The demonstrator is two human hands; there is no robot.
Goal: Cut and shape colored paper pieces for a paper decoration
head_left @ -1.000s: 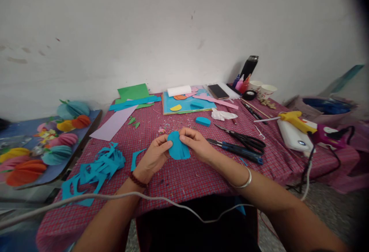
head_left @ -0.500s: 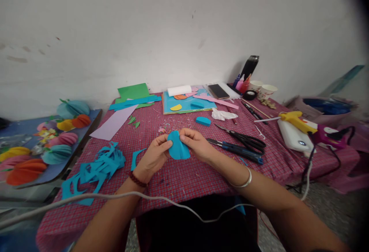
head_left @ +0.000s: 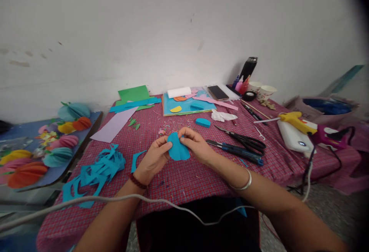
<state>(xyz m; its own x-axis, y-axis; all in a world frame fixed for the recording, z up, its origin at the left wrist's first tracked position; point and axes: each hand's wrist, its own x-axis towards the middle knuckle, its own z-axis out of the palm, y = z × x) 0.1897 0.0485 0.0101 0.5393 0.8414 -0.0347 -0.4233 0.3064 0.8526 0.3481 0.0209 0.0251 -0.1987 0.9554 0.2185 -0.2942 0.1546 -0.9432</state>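
Note:
A rounded blue paper piece (head_left: 179, 151) with a crease down its middle is held up above the checked tablecloth (head_left: 173, 184). My left hand (head_left: 157, 155) pinches its left edge between thumb and fingers. At its upper right edge, my right hand (head_left: 193, 143) grips it the same way. Left of my left hand lie a blue paper offcut (head_left: 135, 161) and a tangled heap of blue paper scraps (head_left: 100, 167). To the right of my right hand are a box cutter (head_left: 239, 152) and black-handled scissors (head_left: 245, 140). A folded blue half-round (head_left: 203, 122) lies beyond my hands.
A white cable (head_left: 138, 196) runs across in front, over my forearms. A yellow glue gun (head_left: 294, 121) rests on a white device at the right. Paper cups (head_left: 266, 92) and a dark flask (head_left: 249, 67) stand at the back right. Paper pumpkins (head_left: 27, 174) fill the left board.
Both hands keep hold of the blue paper piece, and its position barely differs. The camera view has shifted very slightly.

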